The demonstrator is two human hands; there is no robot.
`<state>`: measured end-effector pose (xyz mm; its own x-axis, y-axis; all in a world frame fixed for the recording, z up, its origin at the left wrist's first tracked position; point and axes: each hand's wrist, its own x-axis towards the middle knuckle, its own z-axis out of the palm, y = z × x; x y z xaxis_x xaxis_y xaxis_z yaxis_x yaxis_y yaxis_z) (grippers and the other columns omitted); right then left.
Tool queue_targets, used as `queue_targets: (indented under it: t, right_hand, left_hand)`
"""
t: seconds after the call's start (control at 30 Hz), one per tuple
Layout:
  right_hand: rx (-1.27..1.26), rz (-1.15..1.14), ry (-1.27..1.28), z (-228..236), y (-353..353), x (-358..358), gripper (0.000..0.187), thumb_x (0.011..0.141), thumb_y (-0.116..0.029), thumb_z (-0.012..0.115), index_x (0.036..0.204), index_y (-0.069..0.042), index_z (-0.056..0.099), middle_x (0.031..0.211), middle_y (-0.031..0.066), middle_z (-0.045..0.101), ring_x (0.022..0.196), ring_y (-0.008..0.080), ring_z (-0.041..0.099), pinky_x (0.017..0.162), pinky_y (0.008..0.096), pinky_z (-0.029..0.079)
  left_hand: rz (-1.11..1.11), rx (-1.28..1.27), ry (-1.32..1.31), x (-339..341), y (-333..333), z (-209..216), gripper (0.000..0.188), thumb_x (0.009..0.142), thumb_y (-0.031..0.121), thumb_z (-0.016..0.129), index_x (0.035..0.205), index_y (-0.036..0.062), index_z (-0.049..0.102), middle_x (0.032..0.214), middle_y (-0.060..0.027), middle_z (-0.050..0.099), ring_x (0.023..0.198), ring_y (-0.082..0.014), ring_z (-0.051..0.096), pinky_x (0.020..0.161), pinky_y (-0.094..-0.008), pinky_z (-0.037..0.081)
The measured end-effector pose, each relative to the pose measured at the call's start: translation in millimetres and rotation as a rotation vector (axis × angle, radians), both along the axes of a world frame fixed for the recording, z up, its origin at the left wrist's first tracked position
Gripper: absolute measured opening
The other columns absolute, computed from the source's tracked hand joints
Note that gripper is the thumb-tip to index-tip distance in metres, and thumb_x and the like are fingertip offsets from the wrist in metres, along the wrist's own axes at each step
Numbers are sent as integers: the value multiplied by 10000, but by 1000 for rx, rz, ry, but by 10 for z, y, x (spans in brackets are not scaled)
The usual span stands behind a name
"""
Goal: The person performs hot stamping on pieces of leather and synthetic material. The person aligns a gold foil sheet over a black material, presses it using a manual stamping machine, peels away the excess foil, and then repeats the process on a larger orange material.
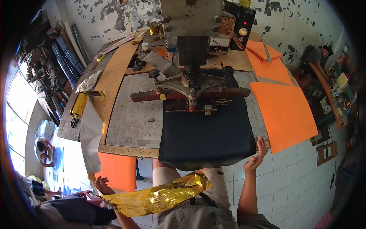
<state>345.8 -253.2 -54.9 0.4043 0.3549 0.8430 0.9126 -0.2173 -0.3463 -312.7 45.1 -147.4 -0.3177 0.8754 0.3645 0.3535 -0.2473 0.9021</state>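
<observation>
Gold foil strip (162, 197) beside left hand (103, 185), grip unclear; right hand (257, 155) unclenched near black sheet (206, 141).

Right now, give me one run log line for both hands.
Left hand: by gold foil, grip unclear | Right hand: open beside black sheet | Press: over black sheet

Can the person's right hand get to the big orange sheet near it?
Probably yes: the right hand looks open and empty, close to the orange sheet, and nothing seems to block the way; the black sheet lies on the hand's other side.
</observation>
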Motion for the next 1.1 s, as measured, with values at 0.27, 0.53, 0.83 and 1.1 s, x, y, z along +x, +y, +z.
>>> queue_targets:
  t: [0.27,0.53,0.83,1.1]
  right_hand:
    - [-4,51,25,31,-82,-27,643,1121,-503,328,1440,11,548,1507,209,601,1472,423,488,1232,554,312]
    - [-25,76,99,246,-6,-90,602,1119,-486,363,1391,-2,595,1469,178,624,1437,371,508,1205,516,330]
    - [-331,132,362,1056,262,28,369,1094,-334,537,1251,-51,713,1362,98,677,1350,298,566,1142,441,416]
    - [-705,152,331,1126,755,462,609,1042,-421,668,1548,-109,539,1675,101,420,1581,329,328,1301,507,263]
  left_hand:
    - [-610,-989,249,137,-541,-227,219,1060,165,559,1107,10,707,784,-106,732,630,-198,684,571,-333,541]
    - [-1027,-1358,584,1018,-1205,19,289,1056,242,560,1059,9,731,802,-112,746,592,-200,677,516,-330,522]
    - [-1530,-1109,147,1471,-816,1505,252,1026,197,641,996,-34,737,830,-59,751,667,-104,650,641,-263,534]
    - [-969,217,230,2891,-364,2028,128,946,83,699,1034,-8,717,960,-92,723,873,-260,692,811,-369,534]
